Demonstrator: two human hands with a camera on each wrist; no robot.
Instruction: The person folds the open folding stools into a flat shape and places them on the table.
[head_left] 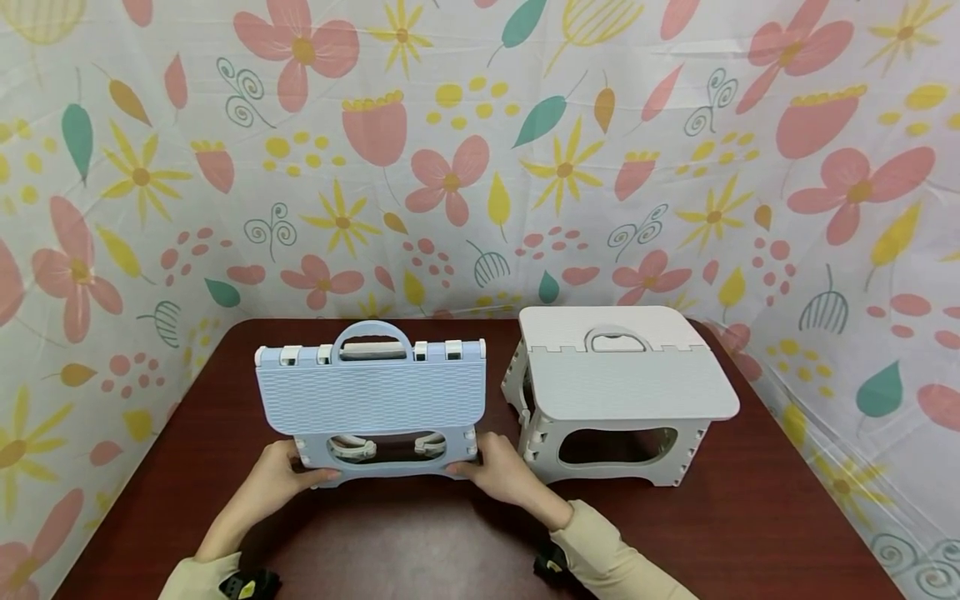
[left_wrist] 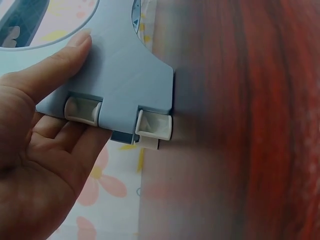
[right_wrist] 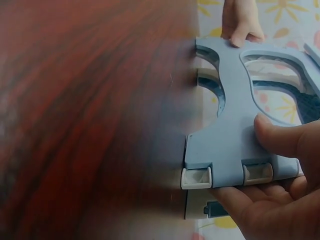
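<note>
A light blue folding stool (head_left: pixel 371 398) stands partly folded on the table, its front half-top sloping down toward me and its carry handle (head_left: pixel 372 330) upright along the ridge. My left hand (head_left: pixel 276 477) grips the lower left side of its front leg panel. In the left wrist view the thumb (left_wrist: pixel 65 60) lies on the panel's face, with the other fingers behind its edge near the white hinge pieces (left_wrist: pixel 82 111). On the opposite side, my right hand (head_left: pixel 508 473) holds the panel the same way, thumb (right_wrist: pixel 275 135) in front and fingers curled behind.
Right of the blue stool, a white folding stool (head_left: pixel 626 387) stands unfolded with its top flat. Both are on a dark reddish-brown table (head_left: pixel 757 533). A flowered cloth (head_left: pixel 450 250) hangs behind the table and along its sides.
</note>
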